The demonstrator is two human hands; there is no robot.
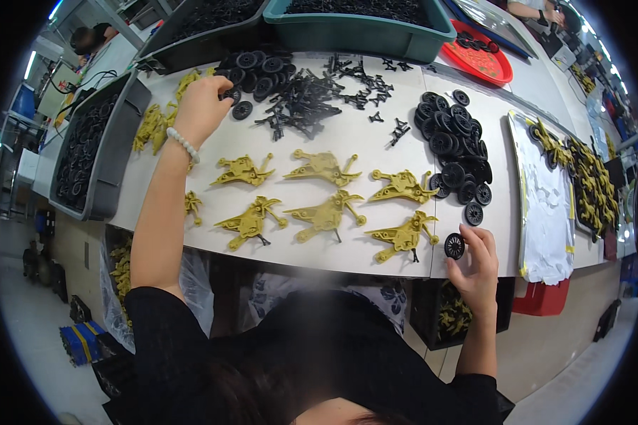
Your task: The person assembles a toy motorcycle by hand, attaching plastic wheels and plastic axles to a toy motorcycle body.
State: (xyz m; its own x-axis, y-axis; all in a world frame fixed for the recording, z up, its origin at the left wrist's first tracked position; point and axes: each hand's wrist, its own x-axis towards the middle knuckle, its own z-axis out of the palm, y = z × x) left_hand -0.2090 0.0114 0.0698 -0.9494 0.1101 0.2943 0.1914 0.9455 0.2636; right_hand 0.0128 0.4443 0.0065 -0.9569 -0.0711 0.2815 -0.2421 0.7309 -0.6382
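At the near right edge of the table, my right hand (476,268) pinches a black spoked wheel (454,246) between thumb and fingers. My left hand (204,106), a beaded bracelet on its wrist, reaches to the far left wheel pile (266,71) and closes its fingertips on a black wheel (232,94) at the pile's edge. Between my arms, several yellow-green plastic toy body halves (322,168) lie in two rows. Some in the near row, such as one body half (403,237), have a small black piece sticking out. A second wheel pile (450,131) spreads beyond my right hand.
Small black forked parts (301,103) are heaped mid-table. Bins of black parts stand at the left (85,156) and back (361,35). A red tray (478,60) sits at the back right, near a white-covered board (546,212). More yellow pieces (152,127) lie by my left forearm.
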